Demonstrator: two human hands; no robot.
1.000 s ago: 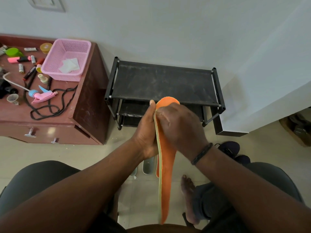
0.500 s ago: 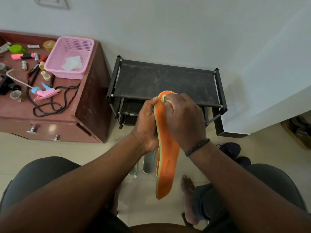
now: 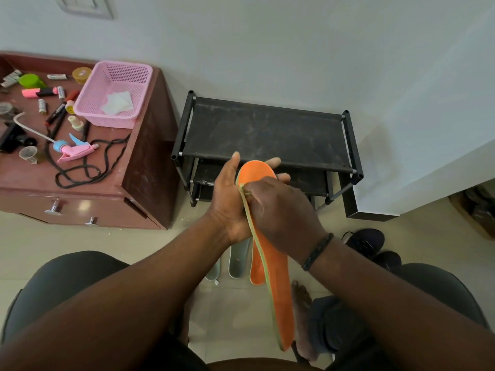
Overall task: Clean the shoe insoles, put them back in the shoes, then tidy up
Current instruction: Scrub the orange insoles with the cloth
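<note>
Left grip (image 3: 230, 202) spread flat behind orange insole (image 3: 273, 266), fingers straight past its toe; right grip (image 3: 278, 210) curled, pressing something small and pale onto its face, not clear what. Compared with half a second ago, right grip lower on insole: probably wiping in progress, cleaning not finished. Other insoles (image 3: 238, 259) on floor below, dark shoes (image 3: 367, 241) just beside right. Shoe rack (image 3: 267, 135) edge close ahead; open room downward, over the floor.

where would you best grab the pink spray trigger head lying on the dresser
Grip the pink spray head across its body from above, fingers on either side. It lies flat on its side on the dresser, trigger and white tube sticking out, so the middle is probably the most solid part to hold.
</note>
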